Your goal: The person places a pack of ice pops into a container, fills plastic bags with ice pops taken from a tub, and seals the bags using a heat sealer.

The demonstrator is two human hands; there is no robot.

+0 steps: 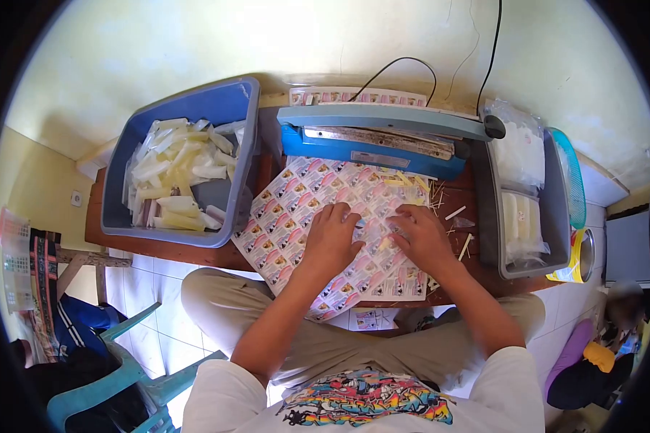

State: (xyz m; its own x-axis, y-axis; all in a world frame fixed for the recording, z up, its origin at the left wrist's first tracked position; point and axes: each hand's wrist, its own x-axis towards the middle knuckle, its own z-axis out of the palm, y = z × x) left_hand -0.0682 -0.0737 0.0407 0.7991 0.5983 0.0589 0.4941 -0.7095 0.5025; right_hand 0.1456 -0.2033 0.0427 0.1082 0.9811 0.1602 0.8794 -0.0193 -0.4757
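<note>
Sheets of printed labels (282,209) cover the middle of the low wooden table. A thin clear plastic bag (372,229) lies on them between my hands; its outline is hard to make out. My left hand (332,238) rests at its left side, with the thumb apart from the bent fingers. On the other side, my right hand (420,234) curls its fingers at the plastic, near a small pale yellow piece. Just beyond both hands stands a blue heat sealer (375,148), its long grey-blue arm above the base.
A blue-grey bin (242,173) of filled plastic packets stands at left. At right, a grey bin (490,216) holds stacked clear packs. Narrow scraps (456,213) litter the table. A teal chair (87,390) is at lower left; a person (592,361) sits at lower right.
</note>
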